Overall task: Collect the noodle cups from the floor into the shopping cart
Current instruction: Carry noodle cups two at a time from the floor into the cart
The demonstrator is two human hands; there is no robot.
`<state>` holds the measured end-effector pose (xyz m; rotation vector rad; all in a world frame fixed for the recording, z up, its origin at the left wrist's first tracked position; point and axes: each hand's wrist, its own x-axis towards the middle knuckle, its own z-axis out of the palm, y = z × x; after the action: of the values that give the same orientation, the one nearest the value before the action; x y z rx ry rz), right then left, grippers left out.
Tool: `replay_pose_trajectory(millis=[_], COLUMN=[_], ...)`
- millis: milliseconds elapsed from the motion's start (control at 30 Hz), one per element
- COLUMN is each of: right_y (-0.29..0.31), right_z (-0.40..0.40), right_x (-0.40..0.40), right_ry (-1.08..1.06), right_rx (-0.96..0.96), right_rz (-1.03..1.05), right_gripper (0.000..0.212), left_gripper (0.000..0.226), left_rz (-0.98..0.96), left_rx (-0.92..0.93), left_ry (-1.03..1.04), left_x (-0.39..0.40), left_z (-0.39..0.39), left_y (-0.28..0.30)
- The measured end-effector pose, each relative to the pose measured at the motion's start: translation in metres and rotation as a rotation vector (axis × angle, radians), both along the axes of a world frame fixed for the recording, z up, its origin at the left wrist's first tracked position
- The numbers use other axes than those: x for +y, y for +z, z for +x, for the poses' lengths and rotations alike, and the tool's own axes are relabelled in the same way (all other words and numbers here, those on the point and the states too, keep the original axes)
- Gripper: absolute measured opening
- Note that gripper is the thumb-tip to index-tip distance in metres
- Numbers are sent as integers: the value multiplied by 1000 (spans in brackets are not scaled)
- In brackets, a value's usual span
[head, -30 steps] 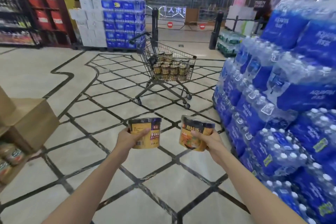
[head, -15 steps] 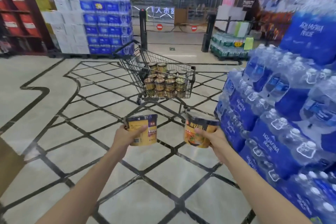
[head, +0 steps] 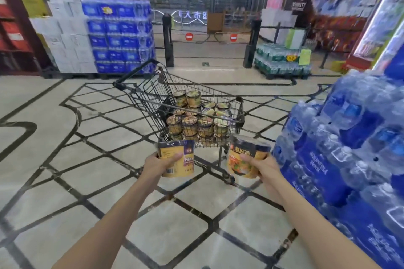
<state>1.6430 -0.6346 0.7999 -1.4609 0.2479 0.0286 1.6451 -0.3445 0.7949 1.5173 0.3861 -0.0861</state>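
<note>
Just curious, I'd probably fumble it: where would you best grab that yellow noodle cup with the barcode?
Around its side wall. The yellow round noodle cup with the barcode stands upright, so the left hand comes from the near side, thumb across the front, fingers behind; the straight sides suit a wrap.

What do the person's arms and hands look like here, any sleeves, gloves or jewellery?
Both forearms are bare right to the bottom of the frame, with no sleeve edge in view. The left hand and right hand wear no gloves. No watch, bracelet or ring is visible on either.

Both arms outstretched, left hand (head: 157, 164) and right hand (head: 265, 167) each gripping something.
</note>
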Motion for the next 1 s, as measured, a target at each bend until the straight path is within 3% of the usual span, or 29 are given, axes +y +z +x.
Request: replay_pose_trajectory(millis=[167, 300, 400, 767, 1000], right_y=[-3, 6, 4, -27, -20], right_z=[126, 204, 253, 430, 561], right_x=[-8, -17, -23, -26, -12], right_ry=[28, 40, 23, -70, -145], right_rx=[-26, -15, 9, 82, 111], right_rz=[-12, -39, -42, -67, -74], right_gripper=[53, 104, 117, 114, 93], left_gripper=[53, 38, 52, 72, 128], left_rz=[11, 11, 0, 36, 25], left_rx=[12, -33, -42, 25, 91], left_ry=[30, 18, -13, -116, -143], left_x=[-12, -21, -25, -29, -20], left_z=[122, 202, 252, 459, 609], left_y=[5, 19, 27, -6, -23])
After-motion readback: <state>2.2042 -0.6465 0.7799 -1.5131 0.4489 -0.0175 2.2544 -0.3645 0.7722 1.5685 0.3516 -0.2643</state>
